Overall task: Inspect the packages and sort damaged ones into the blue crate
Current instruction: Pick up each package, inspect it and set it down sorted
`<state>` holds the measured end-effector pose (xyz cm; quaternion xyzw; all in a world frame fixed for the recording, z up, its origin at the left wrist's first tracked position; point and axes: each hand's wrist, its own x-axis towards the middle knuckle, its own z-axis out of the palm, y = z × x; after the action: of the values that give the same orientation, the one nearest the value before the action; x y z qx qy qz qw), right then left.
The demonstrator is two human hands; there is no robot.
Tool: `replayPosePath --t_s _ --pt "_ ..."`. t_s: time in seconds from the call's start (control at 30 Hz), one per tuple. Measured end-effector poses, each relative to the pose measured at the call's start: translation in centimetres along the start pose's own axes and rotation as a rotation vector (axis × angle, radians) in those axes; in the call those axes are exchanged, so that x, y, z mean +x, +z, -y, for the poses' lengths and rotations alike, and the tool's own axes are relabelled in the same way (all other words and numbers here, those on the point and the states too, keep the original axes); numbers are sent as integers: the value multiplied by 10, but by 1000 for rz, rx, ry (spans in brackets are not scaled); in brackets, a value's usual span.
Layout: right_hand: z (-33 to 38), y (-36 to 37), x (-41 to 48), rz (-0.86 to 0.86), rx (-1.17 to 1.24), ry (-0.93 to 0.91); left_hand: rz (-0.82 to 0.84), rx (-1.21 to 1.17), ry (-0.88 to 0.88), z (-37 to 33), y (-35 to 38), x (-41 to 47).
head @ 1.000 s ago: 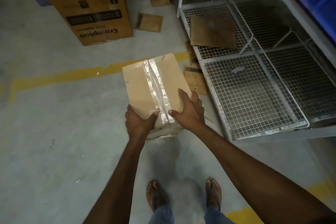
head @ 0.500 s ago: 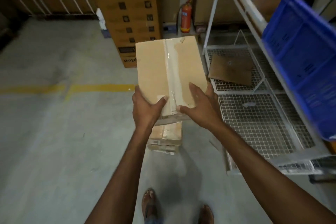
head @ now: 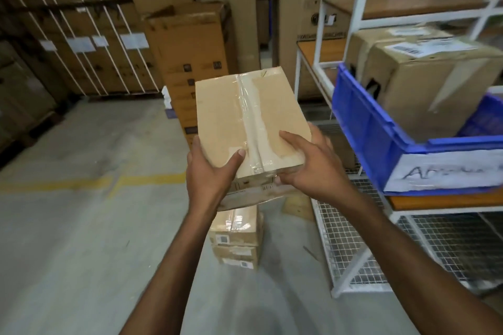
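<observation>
Clamping a taped package (head: 226, 122), left grip (head: 209, 171) and right grip (head: 307, 168) hang above concrete floor (head: 81, 226) near blue crate (head: 364, 128).

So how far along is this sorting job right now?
Done: the blue crate already holds a big cardboard box. In hand: the left hand and right hand hold a taped package; no damage is plain on it. Left: a stack of packages waits on the floor.

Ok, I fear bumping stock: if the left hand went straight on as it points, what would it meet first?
The left hand grips the package, so that comes first. Beyond it, probably the tall brown carton standing behind, though depth is unclear.
</observation>
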<state>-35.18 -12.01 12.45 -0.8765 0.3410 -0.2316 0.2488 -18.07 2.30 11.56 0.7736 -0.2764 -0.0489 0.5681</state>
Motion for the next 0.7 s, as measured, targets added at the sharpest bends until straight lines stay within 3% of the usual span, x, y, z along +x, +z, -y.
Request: replayPosePath --t_s 0.17,0.47,0.7 --pt "3 -60 -63 -99 49 5 31 -22 91 -49 -14 -50" --pt "-49 -144 -155 -206 158 80 104 -99 67 -118 27 -148" --pt "-105 -212 -208 -255 327 38 -97 -196 143 -190 80 -241"
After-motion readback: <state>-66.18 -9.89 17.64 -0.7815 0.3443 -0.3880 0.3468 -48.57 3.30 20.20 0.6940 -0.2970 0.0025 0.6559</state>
